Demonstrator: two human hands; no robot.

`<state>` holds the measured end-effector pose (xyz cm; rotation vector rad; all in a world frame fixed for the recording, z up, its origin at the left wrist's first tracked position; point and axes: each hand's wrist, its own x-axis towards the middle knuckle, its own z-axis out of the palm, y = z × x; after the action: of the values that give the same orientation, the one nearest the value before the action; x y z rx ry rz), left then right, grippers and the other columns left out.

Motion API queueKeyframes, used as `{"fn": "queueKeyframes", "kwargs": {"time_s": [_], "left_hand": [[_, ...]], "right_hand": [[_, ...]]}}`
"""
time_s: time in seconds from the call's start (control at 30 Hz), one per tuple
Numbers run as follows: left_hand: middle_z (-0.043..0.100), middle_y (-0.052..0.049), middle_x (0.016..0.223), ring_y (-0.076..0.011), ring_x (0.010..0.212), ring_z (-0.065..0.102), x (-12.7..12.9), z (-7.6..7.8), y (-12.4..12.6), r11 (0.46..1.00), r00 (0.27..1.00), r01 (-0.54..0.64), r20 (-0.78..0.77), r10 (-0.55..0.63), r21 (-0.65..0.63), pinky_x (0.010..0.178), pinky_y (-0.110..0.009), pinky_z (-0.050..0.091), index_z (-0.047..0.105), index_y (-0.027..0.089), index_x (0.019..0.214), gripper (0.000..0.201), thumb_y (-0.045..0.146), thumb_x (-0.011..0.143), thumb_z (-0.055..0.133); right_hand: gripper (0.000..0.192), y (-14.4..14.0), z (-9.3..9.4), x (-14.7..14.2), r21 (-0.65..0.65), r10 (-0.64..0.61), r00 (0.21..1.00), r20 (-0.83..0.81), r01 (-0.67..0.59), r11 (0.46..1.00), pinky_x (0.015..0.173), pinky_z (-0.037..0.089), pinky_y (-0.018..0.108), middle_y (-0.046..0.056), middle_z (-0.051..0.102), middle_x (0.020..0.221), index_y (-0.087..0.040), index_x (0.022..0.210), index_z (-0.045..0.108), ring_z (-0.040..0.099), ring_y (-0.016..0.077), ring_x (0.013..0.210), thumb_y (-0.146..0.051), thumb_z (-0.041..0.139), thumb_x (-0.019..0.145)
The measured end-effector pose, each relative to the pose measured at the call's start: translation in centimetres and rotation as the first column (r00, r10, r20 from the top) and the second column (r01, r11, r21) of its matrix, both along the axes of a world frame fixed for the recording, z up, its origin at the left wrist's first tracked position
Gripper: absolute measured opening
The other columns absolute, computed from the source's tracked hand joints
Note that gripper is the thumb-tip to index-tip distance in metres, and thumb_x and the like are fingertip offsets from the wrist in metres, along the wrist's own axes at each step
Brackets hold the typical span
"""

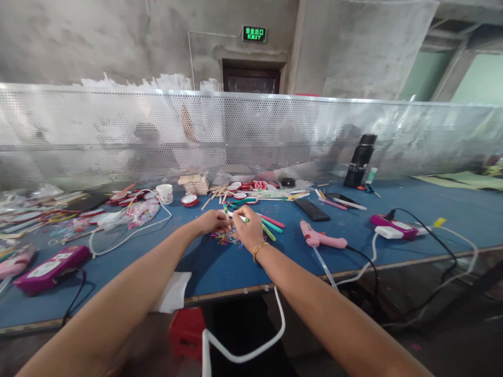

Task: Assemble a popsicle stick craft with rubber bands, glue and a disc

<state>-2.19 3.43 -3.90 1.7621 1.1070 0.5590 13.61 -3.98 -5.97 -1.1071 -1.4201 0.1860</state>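
Both my arms reach out over a blue table (220,267). My right hand (247,229) grips a white marker with a green tip (238,215), held across toward my left hand. My left hand (212,221) has its fingers pinched close to the marker's end; whether it holds anything I cannot tell. Under both hands lies a small heap of coloured rubber bands (226,239). Several coloured markers (272,224) lie just right of my right hand. A gold bracelet is on my right wrist.
A pink glue gun (320,238) lies to the right with its black cord. A black remote (312,209), a black bottle (359,161), a white cup (165,193), wooden sticks (195,184) and a purple box (51,267) sit around. A perforated metal screen (251,136) closes the back.
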Motion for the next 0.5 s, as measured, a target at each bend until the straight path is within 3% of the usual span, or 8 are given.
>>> {"fn": "queueKeyframes", "kwargs": {"time_s": [0.27,0.5], "left_hand": [[0.071,-0.003,0.068,-0.0133,0.061,0.062,0.06,0.09,-0.20,1.000,1.000,0.008,0.023,-0.008,-0.001,0.066,-0.025,0.051,0.066,0.015,0.066,0.045,0.051,0.049,0.086],[0.070,-0.002,0.067,-0.0134,0.062,0.062,0.02,0.09,-0.16,1.000,1.000,-0.008,0.007,0.008,-0.004,0.067,-0.026,0.051,0.065,0.015,0.065,0.041,0.048,0.052,0.086]], "right_hand": [[0.017,0.03,-0.15,-0.12,0.007,0.047,0.999,0.014,-0.047,0.999,0.072,0.042,0.026,-0.002,0.065,0.072,-0.023,0.070,0.055,0.061,0.0165,0.073,-0.031,0.049,0.085],[0.015,-0.11,0.00,-0.01,0.012,-0.043,0.999,-0.005,0.043,0.999,0.072,0.040,0.027,-0.001,0.066,0.072,-0.022,0.071,0.056,0.060,0.0169,0.073,-0.029,0.050,0.083]]}}
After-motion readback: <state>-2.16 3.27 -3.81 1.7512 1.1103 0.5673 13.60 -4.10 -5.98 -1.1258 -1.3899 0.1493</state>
